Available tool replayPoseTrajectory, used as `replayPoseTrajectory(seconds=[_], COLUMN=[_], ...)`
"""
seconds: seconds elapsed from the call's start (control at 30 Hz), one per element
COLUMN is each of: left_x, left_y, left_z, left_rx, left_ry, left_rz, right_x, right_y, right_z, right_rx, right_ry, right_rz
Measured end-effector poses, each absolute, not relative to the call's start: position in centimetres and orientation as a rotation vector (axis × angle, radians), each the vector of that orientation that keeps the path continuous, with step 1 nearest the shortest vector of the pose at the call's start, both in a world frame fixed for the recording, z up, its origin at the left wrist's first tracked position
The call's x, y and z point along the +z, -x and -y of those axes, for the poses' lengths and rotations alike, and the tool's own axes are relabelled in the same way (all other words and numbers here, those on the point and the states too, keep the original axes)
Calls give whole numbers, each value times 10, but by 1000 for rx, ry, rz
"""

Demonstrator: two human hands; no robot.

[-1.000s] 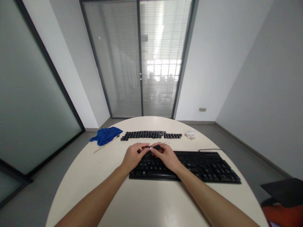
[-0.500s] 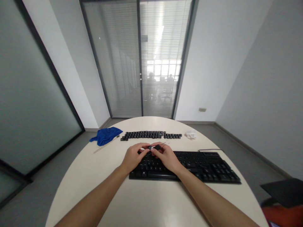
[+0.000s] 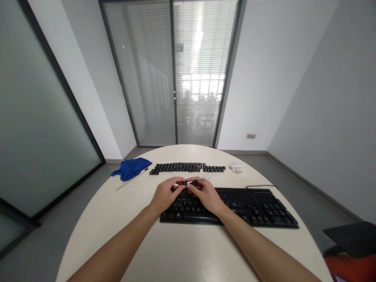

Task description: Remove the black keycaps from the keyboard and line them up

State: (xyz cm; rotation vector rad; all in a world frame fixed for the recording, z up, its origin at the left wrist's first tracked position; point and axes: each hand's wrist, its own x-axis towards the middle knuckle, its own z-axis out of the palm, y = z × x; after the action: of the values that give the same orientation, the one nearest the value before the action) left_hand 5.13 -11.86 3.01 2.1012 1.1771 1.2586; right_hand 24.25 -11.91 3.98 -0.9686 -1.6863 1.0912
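My left hand (image 3: 167, 194) pinches a small black keycap (image 3: 185, 183) between thumb and fingers, above the left part of the black keyboard (image 3: 202, 219). Close beside it, my right hand (image 3: 207, 195) is closed on a keycap puller (image 3: 194, 183) with a dark handle; thin wire ends stick out beyond the fingers. Both hands' fingertips nearly meet, and they hide part of the upper keys. Loose black keycaps (image 3: 179, 167) lie in rows behind the keyboard, with a smaller group (image 3: 214, 169) to their right.
A blue cloth (image 3: 132, 168) and a thin stick brush (image 3: 132, 180) lie at the left of the round white table (image 3: 117, 235). Crumpled white material (image 3: 236, 167) sits at the back right. The keyboard's cable (image 3: 261, 186) runs behind it. A dark and red chair (image 3: 352, 246) stands at the right.
The keycap has turned slightly between the left fingers, and the fingertips have shifted a little. Both arms, the keyboard and the loose keycaps stay where they were.
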Motion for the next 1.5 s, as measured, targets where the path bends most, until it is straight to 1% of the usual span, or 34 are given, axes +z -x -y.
replayPoseTrajectory(seconds=[0.2,0.4,0.47,0.53,0.67,0.73,0.8,1.0,1.3,1.5], left_x=[38,73,77,70,34,18,9,3,-13,-14], left_y=[-47,-30,-21,-12,9,18,24,30,40,40], left_z=[114,91,79,68,55,53,53,45,33,32], left_rx=[1311,1588,1616,1588,1502,1365,1299,1240,1189,1169], left_ry=[-2097,-1866,-1863,-1949,-2185,-2282,-2335,-2420,-2330,-2348], left_rz=[-1244,-1439,-1477,-1529,-1793,-1776,-1761,-1756,-1867,-1909], right_x=[33,31,32,33,34,34,33,31,32,31], right_y=[-242,-239,-238,-238,-239,-239,-240,-241,-241,-241], right_z=[115,115,115,116,116,116,116,116,117,117], right_rx=[1092,1124,1120,1113,1103,1099,1095,1072,1050,1048], right_ry=[1006,1022,1023,1031,1050,1050,1045,1056,1052,1057], right_rz=[1677,1656,1662,1664,1680,1692,1699,1718,1742,1756])
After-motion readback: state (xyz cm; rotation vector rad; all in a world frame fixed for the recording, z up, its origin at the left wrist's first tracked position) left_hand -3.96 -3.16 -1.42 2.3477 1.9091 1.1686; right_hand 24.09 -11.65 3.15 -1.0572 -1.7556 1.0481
